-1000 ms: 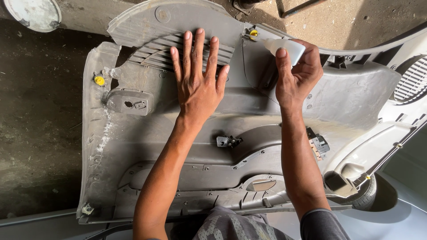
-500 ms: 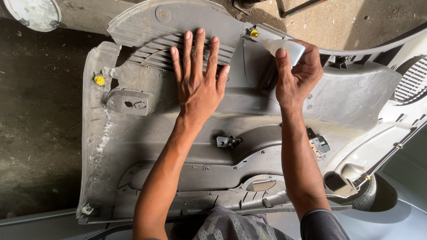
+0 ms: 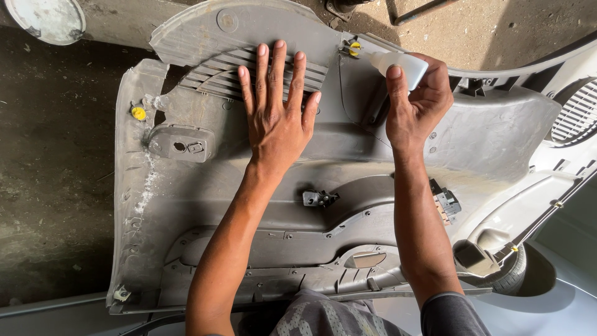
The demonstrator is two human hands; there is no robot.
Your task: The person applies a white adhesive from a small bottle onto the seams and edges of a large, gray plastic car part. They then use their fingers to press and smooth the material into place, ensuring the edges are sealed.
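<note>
1. Door panel [image 3: 186, 205], grey plastic, lying inner side up across the whole middle of the view, over a dark dirty floor [image 3: 50, 186].
2. Far left edge: showing a yellow clip [image 3: 138, 113], and just right of it a small raised housing [image 3: 181, 143] with a hole in it. Lower left corner carrying a pale clip [image 3: 120, 293].
3. Left hand [image 3: 278, 118] lying palm down on the panel, fingers spread a bit and pointing away, fingertips resting on the ribbed speaker grille [image 3: 211, 78] near the top edge. Pressing flat, not gripping anything.
4. Below that hand, sitting near the panel's middle: a small dark metal bracket [image 3: 319, 198].
5. Right hand [image 3: 415, 106] curling around a small white squeeze bottle [image 3: 398, 64], thumb up along its near side, fingers wrapping the far side. Nozzle pointing left, tip sitting just beside another yellow clip [image 3: 354, 48] at the panel's top edge. Can't tell if the tip is actually touching.
6. Right of the forearm: poking out, a dark connector block [image 3: 445, 203].
7. Far right: lying alongside, a second lighter trim panel [image 3: 559, 186] with its own grille, overlapping the grey one's edge.
8. Top left corner: peeking in, a round pale disc [image 3: 46, 18].
</note>
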